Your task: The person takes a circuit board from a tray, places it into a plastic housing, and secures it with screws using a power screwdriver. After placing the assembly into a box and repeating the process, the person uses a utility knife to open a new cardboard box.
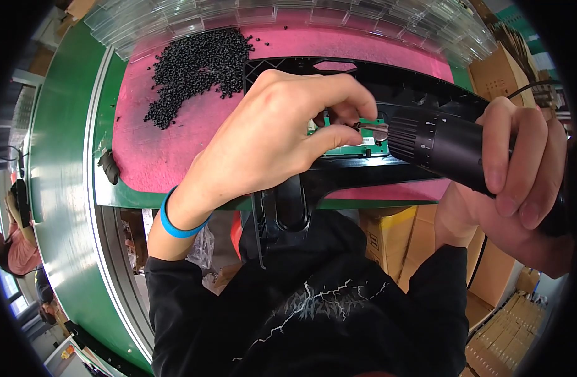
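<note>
My right hand [521, 157] is wrapped round a black electric screwdriver [442, 143], which lies almost level and points left. Its metal bit [375, 129] reaches over a green circuit board [370, 148] set in a long black plastic housing [427, 94]. At the bit's tip my left hand [269, 129] has thumb and forefinger curled close together round a small dark piece, too small to name. That hand covers the left part of the board. A blue band circles the left wrist. The housing lies across the front of the table, one black leg-like part jutting toward me.
A heap of small black pieces [203, 69] lies on the pink mat [150, 154]. Clear plastic trays [288, 14] line the back. A dark crumpled thing [109, 168] sits at the mat's left edge. Cardboard boxes [389, 239] stand below right; another person [23, 251] is at far left.
</note>
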Demonstrator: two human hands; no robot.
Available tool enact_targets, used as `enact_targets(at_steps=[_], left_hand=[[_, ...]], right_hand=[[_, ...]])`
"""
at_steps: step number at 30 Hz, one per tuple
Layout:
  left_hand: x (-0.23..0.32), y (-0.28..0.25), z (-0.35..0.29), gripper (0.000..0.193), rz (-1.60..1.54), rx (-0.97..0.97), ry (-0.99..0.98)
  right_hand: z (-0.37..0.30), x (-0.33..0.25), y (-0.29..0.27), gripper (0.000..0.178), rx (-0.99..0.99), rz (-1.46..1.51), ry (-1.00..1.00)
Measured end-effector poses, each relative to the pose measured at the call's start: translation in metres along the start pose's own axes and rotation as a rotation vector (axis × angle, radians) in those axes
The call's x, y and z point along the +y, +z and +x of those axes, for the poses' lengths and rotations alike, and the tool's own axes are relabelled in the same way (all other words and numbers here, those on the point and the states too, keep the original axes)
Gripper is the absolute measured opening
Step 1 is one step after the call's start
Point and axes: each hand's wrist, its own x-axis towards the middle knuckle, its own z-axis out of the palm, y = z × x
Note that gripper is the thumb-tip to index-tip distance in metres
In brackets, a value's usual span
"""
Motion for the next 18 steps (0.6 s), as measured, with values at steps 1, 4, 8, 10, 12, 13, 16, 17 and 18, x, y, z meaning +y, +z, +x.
enact_targets(at_steps=[1,4,8,10,12,13,16,17,18], left_hand=[[-0.001,0.001,0.000,0.013,-0.006,-0.001,0.001],[-0.005,0.005,-0.001,0.015,0.095,0.014,0.021],[-0.006,0.004,-0.002,0.016,0.198,0.021,0.013],[-0.006,0.004,-0.004,0.016,0.211,0.003,-0.004],[-0.005,0.004,-0.005,0.015,0.261,-0.028,-0.039],[-0.004,0.004,-0.005,0.015,0.261,-0.026,-0.041],[-0.001,0.006,-0.003,0.014,0.202,-0.094,-0.163],[-0.001,0.005,-0.003,0.014,0.206,-0.095,-0.166],[0.000,0.003,-0.003,0.014,0.202,-0.112,-0.163]], right_hand=[[-0.001,-0.001,-0.001,0.039,0.014,-0.017,0.007],[-0.003,-0.004,-0.005,0.040,0.055,-0.069,0.031],[-0.008,-0.008,-0.008,0.040,0.111,-0.138,0.065],[-0.010,-0.010,-0.009,0.041,0.140,-0.173,0.080],[-0.011,-0.011,-0.011,0.041,0.163,-0.199,0.092],[-0.013,-0.011,-0.012,0.041,0.163,-0.199,0.094],[-0.017,-0.012,-0.012,0.043,0.160,-0.050,0.059],[-0.017,-0.012,-0.012,0.043,0.161,-0.045,0.059],[-0.017,-0.012,-0.011,0.043,0.153,-0.032,0.046]])
